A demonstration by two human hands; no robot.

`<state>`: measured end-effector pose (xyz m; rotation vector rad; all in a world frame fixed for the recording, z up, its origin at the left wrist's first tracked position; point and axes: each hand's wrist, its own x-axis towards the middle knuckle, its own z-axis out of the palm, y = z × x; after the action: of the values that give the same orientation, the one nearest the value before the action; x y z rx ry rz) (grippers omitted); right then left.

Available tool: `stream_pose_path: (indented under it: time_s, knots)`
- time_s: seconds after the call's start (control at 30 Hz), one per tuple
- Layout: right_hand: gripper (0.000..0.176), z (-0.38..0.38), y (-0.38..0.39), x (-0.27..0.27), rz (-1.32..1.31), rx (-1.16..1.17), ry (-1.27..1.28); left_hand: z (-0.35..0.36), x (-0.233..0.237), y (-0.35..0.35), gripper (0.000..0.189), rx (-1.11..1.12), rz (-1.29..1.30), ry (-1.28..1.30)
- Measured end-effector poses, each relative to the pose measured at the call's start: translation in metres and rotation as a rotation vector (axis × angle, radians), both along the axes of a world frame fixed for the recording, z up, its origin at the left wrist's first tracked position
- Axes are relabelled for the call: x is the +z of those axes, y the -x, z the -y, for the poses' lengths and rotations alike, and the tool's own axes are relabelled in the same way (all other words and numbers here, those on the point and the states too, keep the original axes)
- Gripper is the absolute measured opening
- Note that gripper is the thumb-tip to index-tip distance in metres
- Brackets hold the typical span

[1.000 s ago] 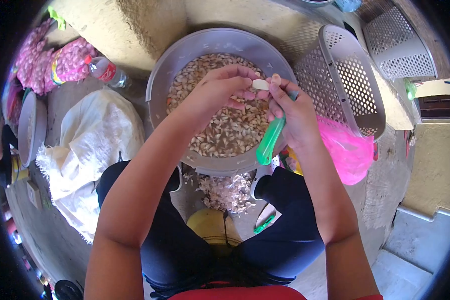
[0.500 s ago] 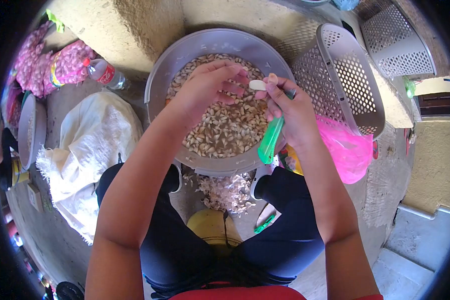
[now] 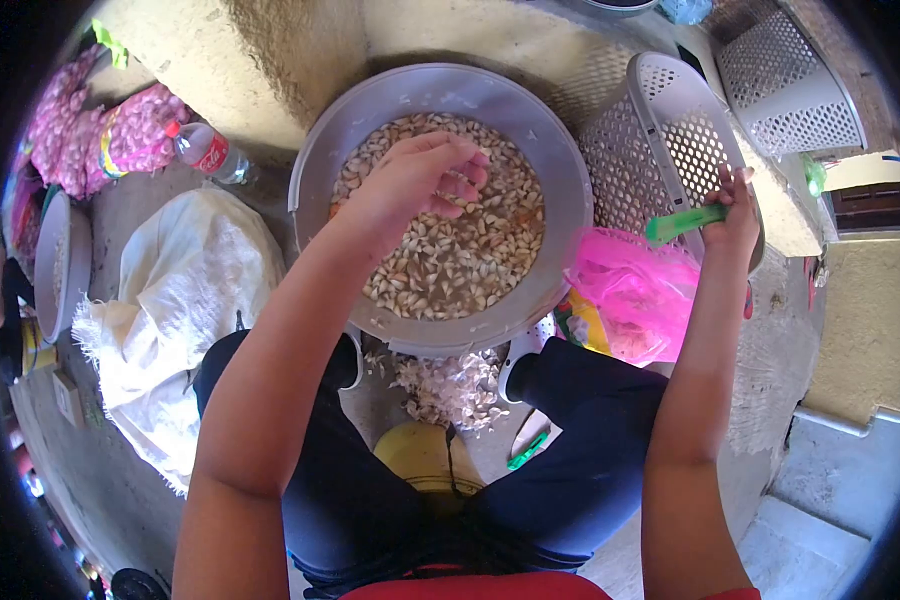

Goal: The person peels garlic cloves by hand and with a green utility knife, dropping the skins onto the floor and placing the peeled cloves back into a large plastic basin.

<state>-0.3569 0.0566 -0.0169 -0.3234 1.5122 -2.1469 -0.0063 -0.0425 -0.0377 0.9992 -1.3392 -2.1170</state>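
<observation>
My left hand hangs over a grey basin of garlic cloves lying in water. Its fingers are curled in toward the palm; whatever they may hold is hidden. Out to the right, my right hand is over the near side of a tall perforated grey basket. It grips a green-handled knife, whose handle points left; the blade does not show. No clove is visible in that hand.
A pink plastic bag lies below the basket. Garlic skins are heaped before the basin, near a second green tool. At left are a white sack, a cola bottle and net bags of garlic.
My right hand has moved right, from above the basin to the basket, carrying the knife. The peeled clove it pinched is out of sight. My left hand's fingers have curled in more.
</observation>
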Motion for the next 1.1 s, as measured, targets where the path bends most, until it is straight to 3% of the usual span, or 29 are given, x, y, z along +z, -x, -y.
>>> stream_pose_path:
  time_s: [0.03, 0.27, 0.43, 0.57, 0.83, 0.93, 1.1]
  knots:
    - [0.014, 0.002, -0.012, 0.003, -0.057, -0.001, -0.057, -0.001, 0.001, 0.001, 0.021, -0.001, 0.003, 0.003]
    - [0.025, 0.020, -0.115, 0.001, -0.508, 0.603, -0.443, -0.005, 0.000, 0.008, 0.025, 0.017, 0.055, 0.088]
    - [0.019, 0.023, -0.170, 0.002, -0.543, 0.902, -0.513, -0.012, 0.001, 0.010, 0.033, -0.008, 0.071, 0.255]
    - [0.019, 0.024, -0.181, 0.001, -0.656, 0.908, -0.555, -0.007, -0.005, 0.005, 0.028, -0.121, 0.126, 0.369]
    - [0.017, 0.023, -0.181, -0.008, -0.695, 0.876, -0.560, -0.008, -0.001, 0.006, 0.023, -0.077, 0.050, 0.383]
    - [0.016, 0.023, -0.177, -0.007, -0.667, 0.904, -0.552, -0.010, 0.005, 0.006, 0.021, -0.096, 0.087, 0.443]
    - [0.016, 0.020, -0.177, 0.003, -0.395, 0.945, -0.514, -0.011, 0.008, 0.006, 0.018, -0.063, 0.104, 0.581]
